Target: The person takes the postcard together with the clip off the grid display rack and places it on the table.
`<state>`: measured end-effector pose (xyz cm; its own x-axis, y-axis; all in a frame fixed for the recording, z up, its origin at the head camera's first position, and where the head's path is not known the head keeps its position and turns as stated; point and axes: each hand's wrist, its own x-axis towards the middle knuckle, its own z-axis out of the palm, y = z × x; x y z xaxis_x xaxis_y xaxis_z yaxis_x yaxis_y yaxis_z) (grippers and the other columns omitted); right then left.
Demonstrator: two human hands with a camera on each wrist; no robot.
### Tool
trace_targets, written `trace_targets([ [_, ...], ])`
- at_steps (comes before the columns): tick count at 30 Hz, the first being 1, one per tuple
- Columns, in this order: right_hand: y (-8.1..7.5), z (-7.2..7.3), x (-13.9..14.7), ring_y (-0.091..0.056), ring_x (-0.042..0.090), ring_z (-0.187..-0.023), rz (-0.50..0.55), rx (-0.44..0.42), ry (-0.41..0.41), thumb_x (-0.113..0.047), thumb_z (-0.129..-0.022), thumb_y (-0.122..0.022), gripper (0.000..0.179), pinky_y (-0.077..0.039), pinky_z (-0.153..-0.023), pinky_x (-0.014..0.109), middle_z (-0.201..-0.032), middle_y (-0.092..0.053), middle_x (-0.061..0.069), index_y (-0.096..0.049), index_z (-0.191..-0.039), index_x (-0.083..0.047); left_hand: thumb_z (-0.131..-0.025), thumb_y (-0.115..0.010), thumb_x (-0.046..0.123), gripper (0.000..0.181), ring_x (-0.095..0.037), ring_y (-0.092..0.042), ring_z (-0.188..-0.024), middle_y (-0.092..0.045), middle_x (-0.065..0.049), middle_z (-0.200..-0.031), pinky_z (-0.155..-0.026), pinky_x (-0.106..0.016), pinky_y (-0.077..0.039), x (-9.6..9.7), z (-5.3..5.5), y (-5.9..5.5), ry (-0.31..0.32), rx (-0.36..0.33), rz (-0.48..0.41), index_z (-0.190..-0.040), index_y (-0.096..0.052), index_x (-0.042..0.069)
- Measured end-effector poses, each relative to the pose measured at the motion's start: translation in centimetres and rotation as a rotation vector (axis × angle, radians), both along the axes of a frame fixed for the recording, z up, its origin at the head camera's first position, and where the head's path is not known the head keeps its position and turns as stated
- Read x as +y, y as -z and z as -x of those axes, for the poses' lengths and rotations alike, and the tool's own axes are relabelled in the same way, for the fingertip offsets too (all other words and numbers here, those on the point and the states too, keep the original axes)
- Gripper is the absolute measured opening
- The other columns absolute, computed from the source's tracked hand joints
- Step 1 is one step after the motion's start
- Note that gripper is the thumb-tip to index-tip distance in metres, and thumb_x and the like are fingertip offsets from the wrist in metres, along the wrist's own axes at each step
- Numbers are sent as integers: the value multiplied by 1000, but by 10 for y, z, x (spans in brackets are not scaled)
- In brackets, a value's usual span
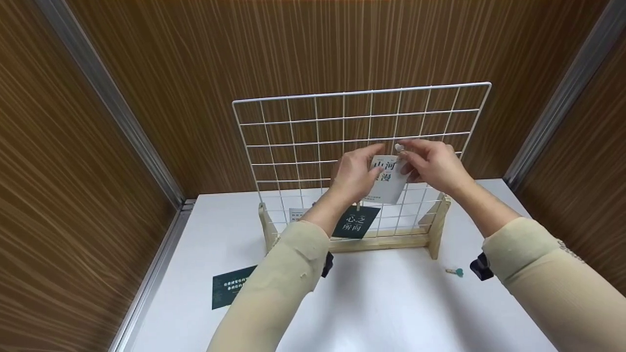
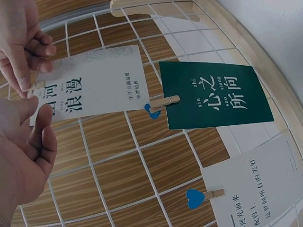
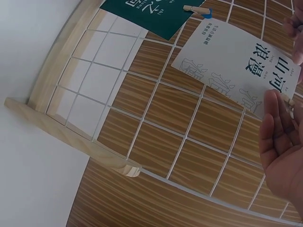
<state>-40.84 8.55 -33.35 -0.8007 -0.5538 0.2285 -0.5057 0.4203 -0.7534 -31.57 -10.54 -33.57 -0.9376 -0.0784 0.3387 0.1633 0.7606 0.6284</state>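
Observation:
A white card (image 1: 389,190) with dark printed characters is in front of the wire grid (image 1: 303,132), slightly tilted. My right hand (image 1: 435,164) pinches a small wooden clothespin with a white heart (image 1: 399,147) at the card's top edge; in the left wrist view the fingers partly cover the clip. At the card's upper left is my left hand (image 1: 353,173), its thumb over the card front and forefinger extended, apart from the thumb. Below, a dark green card (image 2: 213,94) hangs from a clothespin with a blue heart (image 2: 152,110). Another white card (image 2: 251,184) hangs beside it.
Wooden feet (image 1: 439,227) hold the grid upright on a white table (image 1: 381,298). A dark green card (image 1: 230,286) lies at the left, partly behind my forearm. At the right lies a clothespin with a green heart (image 1: 455,272). Brown wood-pattern panels (image 1: 195,63) enclose the table.

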Motion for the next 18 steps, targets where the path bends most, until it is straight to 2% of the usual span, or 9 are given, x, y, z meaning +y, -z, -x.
trace_targets([
  [6, -1, 0, 1, -74, 27, -87, 0, -40, 7, -22, -110, -61, 41, -63, -72, 29, -107, -74, 18, -61, -149, -12, -103, -70, 10, 47, -15, -66, -128, -68, 0, -143, -104, -29, -53, 0, 2, 1, -4, 11, -38, -149, -62, 17],
  [12, -1, 0, 2, -73, 28, -88, 11, -66, -6, -26, -110, -61, 42, -64, -74, 32, -112, -72, 19, -61, -150, -13, -103, -71, 10, 43, -14, -68, -123, -71, 2, -139, -92, -27, -55, -3, 5, -1, -24, 19, 23, -144, -67, 19],
  [18, -1, -1, 3, -73, 27, -85, 31, -80, -11, -25, -110, -61, 38, -63, -72, 28, -109, -72, 17, -64, -146, -13, -103, -70, 10, 37, -13, -71, -118, -73, 3, -135, -89, -26, -55, -6, 8, -2, -27, 37, 76, -139, -71, 19],
])
